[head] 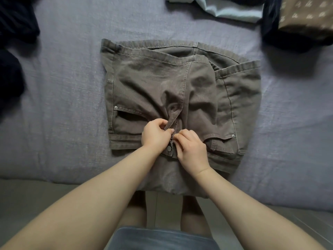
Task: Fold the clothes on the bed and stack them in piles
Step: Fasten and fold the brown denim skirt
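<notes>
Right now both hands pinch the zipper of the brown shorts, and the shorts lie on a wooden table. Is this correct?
Not quite. The head view shows the shorts lying on a grey bed, not a wooden table. Both the left hand and the right hand do pinch the zipper.

The pants (162,91) lie in the middle of the bed (63,87), legs folded up under them. Both hands — left hand (155,134), right hand (191,147) — sit on the pants at 6 o'clock. Dark clothes (12,60) lie at 9 o'clock. Folded piles (297,20) sit at 1 o'clock — a light top (230,9) just left of them.
</notes>
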`<state>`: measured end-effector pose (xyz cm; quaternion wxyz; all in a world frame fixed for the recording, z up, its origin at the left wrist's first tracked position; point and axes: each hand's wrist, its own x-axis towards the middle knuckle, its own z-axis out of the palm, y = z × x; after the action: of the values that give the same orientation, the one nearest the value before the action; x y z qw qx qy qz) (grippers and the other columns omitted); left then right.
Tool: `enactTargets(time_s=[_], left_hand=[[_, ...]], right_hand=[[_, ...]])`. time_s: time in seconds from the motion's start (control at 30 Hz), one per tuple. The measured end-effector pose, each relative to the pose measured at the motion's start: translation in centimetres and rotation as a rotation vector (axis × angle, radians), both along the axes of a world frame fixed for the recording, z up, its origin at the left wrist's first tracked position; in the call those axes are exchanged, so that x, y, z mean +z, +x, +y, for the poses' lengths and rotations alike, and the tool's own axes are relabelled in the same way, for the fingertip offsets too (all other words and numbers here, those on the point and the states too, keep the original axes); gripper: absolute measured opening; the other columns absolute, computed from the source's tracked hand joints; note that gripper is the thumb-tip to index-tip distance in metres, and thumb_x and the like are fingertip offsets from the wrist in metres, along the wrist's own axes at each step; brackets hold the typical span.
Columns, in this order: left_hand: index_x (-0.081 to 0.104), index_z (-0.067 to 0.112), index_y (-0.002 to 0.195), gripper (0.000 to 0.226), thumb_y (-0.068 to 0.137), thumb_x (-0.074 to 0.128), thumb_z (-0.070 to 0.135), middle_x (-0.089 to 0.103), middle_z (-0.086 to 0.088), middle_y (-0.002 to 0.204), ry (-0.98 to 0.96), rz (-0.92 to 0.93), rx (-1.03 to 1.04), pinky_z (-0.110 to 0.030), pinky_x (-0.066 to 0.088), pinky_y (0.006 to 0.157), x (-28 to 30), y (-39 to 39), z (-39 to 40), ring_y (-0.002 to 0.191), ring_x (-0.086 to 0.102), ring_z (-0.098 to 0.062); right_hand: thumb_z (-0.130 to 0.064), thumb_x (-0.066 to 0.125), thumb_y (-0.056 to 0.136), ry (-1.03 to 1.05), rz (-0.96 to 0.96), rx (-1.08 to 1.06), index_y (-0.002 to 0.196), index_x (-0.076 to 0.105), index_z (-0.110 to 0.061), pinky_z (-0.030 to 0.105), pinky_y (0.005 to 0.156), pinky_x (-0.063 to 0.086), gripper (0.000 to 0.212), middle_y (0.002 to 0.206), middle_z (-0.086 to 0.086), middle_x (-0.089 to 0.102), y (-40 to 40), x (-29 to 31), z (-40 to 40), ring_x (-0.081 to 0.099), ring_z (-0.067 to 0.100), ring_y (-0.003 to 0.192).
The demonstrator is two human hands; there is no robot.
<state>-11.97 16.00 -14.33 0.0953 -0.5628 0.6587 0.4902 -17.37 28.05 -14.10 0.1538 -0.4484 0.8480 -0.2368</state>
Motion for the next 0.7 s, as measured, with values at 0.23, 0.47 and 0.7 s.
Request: enactTargets(time_s=[0.23, 0.47, 0.7], left_hand=[[0.061, 0.021, 0.080, 0.014, 0.077, 0.075, 0.017, 0.061, 0.008, 0.071, 0.053, 0.059, 0.064, -0.032, 0.051, 0.078, 0.1, -0.1, 0.2, 0.068, 0.056, -0.013], [0.069, 0.014, 0.100, 0.015, 0.096, 0.055, 0.019, 0.067, 0.001, 0.091, 0.079, 0.256, 0.052, -0.021, 0.045, 0.081, 1.7, 2.2, 0.5, 0.085, 0.062, -0.009], [0.031, 0.021, 0.149, 0.078, 0.077, 0.063, 0.029, 0.039, -0.004, 0.150, -0.462, 0.003, -0.853, -0.048, 0.029, 0.112, 1.7, 7.4, 4.5, 0.139, 0.036, -0.021]], right_hand=[[-0.029, 0.054, 0.087, 0.071, -0.203, -0.050, 0.085, 0.071, -0.018, 0.029, 0.064, 0.047, 0.021, 0.083, -0.005, 0.061, -1.0, 0.7, -0.2, 0.060, 0.017, 0.080], [-0.033, 0.071, 0.082, 0.327, -0.423, -0.240, 0.085, 0.073, -0.030, 0.030, 0.072, 0.046, 0.004, 0.086, -0.013, 0.056, -3.1, 2.0, -2.6, 0.053, 0.005, 0.076], [-0.026, 0.072, 0.081, 0.181, -0.240, -0.166, 0.091, 0.063, -0.017, 0.034, 0.077, 0.049, 0.016, 0.095, -0.003, 0.056, -2.1, 2.4, -0.3, 0.056, 0.014, 0.084]])
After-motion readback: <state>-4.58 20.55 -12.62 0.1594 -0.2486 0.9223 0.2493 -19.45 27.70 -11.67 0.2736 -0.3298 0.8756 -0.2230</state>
